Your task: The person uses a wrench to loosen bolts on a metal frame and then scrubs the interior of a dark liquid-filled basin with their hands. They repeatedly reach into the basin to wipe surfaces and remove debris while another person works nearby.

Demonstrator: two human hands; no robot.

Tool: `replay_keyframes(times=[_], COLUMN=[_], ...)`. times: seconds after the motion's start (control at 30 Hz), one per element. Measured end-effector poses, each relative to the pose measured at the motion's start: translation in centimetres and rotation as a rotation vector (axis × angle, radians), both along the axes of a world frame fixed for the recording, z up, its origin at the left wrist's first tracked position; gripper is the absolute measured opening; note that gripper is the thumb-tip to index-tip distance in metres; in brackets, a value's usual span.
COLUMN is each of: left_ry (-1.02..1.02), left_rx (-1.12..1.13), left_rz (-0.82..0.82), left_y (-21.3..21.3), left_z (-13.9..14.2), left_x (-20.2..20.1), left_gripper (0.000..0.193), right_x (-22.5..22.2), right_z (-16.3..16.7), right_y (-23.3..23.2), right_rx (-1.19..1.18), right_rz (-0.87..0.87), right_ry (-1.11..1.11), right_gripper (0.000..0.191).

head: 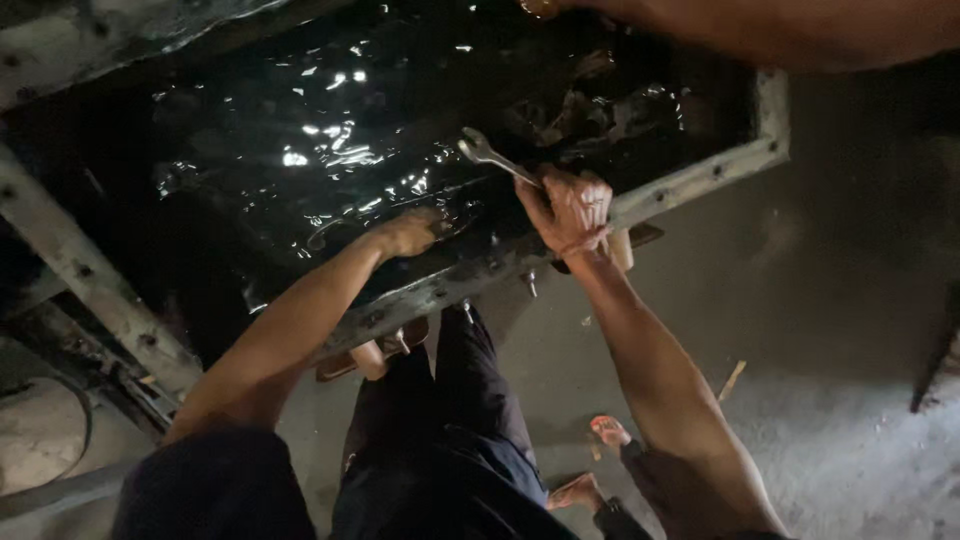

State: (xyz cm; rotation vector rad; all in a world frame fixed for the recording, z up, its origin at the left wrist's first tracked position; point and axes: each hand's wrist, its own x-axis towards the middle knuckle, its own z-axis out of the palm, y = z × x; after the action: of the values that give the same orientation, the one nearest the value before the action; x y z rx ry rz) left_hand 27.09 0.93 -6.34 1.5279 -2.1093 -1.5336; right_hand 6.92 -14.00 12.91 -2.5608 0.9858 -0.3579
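My right hand (572,208) grips a metal open-end wrench (487,155) by its handle, the jaw end pointing up-left over the black oily liquid (330,130). That liquid fills a large rectangular metal pan with a bolted flange rim (690,180). My left hand (410,232) reaches over the near rim and dips into the dark liquid, fingers partly hidden, so whether it holds anything cannot be told.
Another person's arm (780,30) crosses the top right above the pan. A bolted metal frame rail (90,285) runs down the left. Below lie a dusty concrete floor (820,420), my dark trousers (440,440), a sandalled foot (608,430) and a wooden stick (732,380).
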Motion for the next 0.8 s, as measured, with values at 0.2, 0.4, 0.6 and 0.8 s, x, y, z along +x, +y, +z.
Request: replay_keyframes(times=[0.2, 0.4, 0.6, 0.8], left_ry=[0.057, 0.189, -0.005, 0.145], left_rx=[0.520, 0.227, 0.512, 0.471], left_rz=[0.263, 0.224, 0.373, 0.285], left_y=[0.6, 1.6, 1.3, 0.8], left_z=[1.7, 1.5, 1.6, 1.6], left_x=[1.0, 1.7, 1.0, 1.5], left_gripper=[0.041, 0.033, 0.034, 0.026], right_x=[-0.2, -0.2, -0.5, -1.8], right_z=[-0.1, -0.8, -1.5, -2.9], right_y=[0.0, -0.3, 0.3, -0.1], right_rx=[0.015, -0.074, 0.004, -0.113], right_rz=[0.018, 0.059, -0.002, 0.007], right_ry=[0.102, 0.145, 0.025, 0.232], right_gripper=[0.041, 0.044, 0.041, 0.052])
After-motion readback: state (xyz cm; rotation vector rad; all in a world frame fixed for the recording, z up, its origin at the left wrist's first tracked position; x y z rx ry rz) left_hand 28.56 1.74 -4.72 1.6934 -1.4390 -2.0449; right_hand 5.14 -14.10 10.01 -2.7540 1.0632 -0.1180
